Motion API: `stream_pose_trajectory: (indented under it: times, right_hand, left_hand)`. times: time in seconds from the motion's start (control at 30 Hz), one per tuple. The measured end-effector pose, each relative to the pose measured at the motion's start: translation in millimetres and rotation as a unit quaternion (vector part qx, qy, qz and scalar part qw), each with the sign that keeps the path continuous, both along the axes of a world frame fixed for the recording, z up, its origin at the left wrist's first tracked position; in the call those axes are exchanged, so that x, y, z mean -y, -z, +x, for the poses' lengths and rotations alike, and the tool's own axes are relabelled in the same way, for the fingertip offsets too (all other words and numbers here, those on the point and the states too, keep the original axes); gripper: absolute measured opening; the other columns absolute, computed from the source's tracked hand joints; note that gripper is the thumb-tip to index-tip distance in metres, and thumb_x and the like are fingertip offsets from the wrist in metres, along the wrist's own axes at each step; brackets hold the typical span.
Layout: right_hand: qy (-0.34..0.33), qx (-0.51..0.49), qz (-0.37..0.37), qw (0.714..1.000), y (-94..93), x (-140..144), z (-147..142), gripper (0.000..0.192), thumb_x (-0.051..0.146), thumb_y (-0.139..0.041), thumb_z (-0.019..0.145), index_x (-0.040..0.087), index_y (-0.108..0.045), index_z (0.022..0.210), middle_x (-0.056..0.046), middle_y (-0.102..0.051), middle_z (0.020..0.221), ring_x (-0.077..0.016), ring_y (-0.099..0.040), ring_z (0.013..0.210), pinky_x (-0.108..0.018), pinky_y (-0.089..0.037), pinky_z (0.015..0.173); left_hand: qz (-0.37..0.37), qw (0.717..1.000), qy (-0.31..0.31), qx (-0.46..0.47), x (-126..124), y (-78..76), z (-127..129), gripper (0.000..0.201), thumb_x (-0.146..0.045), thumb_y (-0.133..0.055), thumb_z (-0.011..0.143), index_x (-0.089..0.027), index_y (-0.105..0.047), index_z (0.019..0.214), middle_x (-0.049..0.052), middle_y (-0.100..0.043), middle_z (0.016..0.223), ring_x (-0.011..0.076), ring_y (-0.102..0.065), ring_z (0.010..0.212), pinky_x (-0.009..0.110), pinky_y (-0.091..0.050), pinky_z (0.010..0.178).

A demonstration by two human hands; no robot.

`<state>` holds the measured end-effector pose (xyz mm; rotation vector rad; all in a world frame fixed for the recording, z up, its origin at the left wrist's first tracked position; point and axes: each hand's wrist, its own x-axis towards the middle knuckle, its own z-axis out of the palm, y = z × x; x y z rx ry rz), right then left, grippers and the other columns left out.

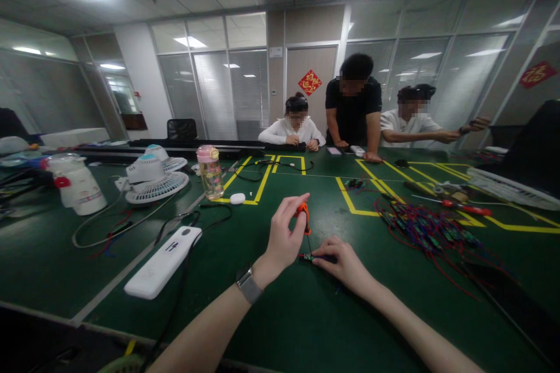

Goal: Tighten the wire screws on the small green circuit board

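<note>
My left hand [285, 230] is closed around the orange handle of a screwdriver [307, 222], which stands nearly upright. Its thin shaft reaches down to a small green wired part [307, 257] just above or on the green table; I cannot tell whether the tip touches it. The fingers of my right hand [340, 260] pinch that part from the right side. Off to the right lies a tangled pile of similar green parts [424, 230] with red and blue wires.
To the left are a white power bank [164, 262] with a black cable, white fans [153, 183], a pink-lidded bottle [210, 174] and a white case [237, 199]. A red-handled screwdriver [468, 208] lies behind the pile. Yellow tape [350, 198] marks the table [280, 326]. Several people are across it.
</note>
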<state>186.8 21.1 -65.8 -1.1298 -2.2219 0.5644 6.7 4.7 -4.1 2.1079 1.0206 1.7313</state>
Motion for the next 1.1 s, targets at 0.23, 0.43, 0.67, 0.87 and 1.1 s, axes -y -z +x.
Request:
stream_pose_trajectory:
  times: [0.23, 0.43, 0.67, 0.87, 1.1]
  right_hand:
    - [0.001, 0.001, 0.004, 1.0, 0.4, 0, 0, 0.014, 0.029, -0.069, 0.081, 0.024, -0.078, 0.091, -0.006, -0.068, 0.085, -0.022, -0.059, 0.086, -0.032, -0.045, 0.079]
    - [0.005, 0.002, 0.002, 1.0, -0.1, 0, -1, 0.014, 0.029, -0.069, 0.081, 0.023, -0.078, 0.091, -0.006, -0.068, 0.085, -0.0221, -0.059, 0.086, -0.033, -0.045, 0.078]
    - [0.008, 0.001, 0.003, 1.0, 0.8, 0, -1, 0.013, 0.027, -0.069, 0.079, 0.024, -0.078, 0.088, -0.006, -0.068, 0.084, -0.0221, -0.058, 0.085, -0.032, -0.044, 0.076]
    - [0.006, -0.005, 0.009, 1.0, 1.7, -1, -1, 0.013, 0.028, -0.069, 0.08, 0.023, -0.078, 0.088, -0.005, -0.068, 0.082, -0.0212, -0.059, 0.083, -0.032, -0.045, 0.076]
    - [0.008, -0.011, 0.007, 1.0, 2.9, -1, -1, 0.013, 0.028, -0.069, 0.08, 0.023, -0.078, 0.088, -0.005, -0.068, 0.084, -0.0212, -0.059, 0.084, -0.032, -0.045, 0.077]
  left_hand:
    - [0.027, 0.999, -0.043, -0.008, -1, -0.3, 1, 0.028, -0.02, -0.06, 0.087, -0.023, -0.063, 0.115, 0.004, -0.056, 0.097, 0.0146, -0.058, 0.085, 0.027, -0.052, 0.075]
    - [0.012, 1.0, 0.001, -0.027, 0, -1.2, 2, 0.039, -0.015, -0.047, 0.093, -0.024, -0.051, 0.13, 0.006, -0.059, 0.108, 0.0143, -0.06, 0.091, 0.027, -0.053, 0.077]
    - [-0.02, 0.995, 0.045, -0.082, -4, -13.6, -1, 0.047, -0.01, -0.052, 0.088, -0.025, -0.05, 0.133, 0.004, -0.06, 0.102, 0.0141, -0.059, 0.089, 0.028, -0.052, 0.082]
    - [-0.097, 0.985, 0.089, -0.116, -10, -29.8, -1, 0.047, -0.008, -0.054, 0.085, -0.026, -0.055, 0.128, 0.005, -0.06, 0.106, 0.0128, -0.059, 0.083, 0.021, -0.053, 0.067]
    - [-0.164, 0.97, 0.113, -0.139, -13, -48.8, -2, 0.037, -0.021, -0.062, 0.084, -0.023, -0.062, 0.12, 0.006, -0.061, 0.104, 0.0123, -0.062, 0.073, 0.024, -0.054, 0.067]
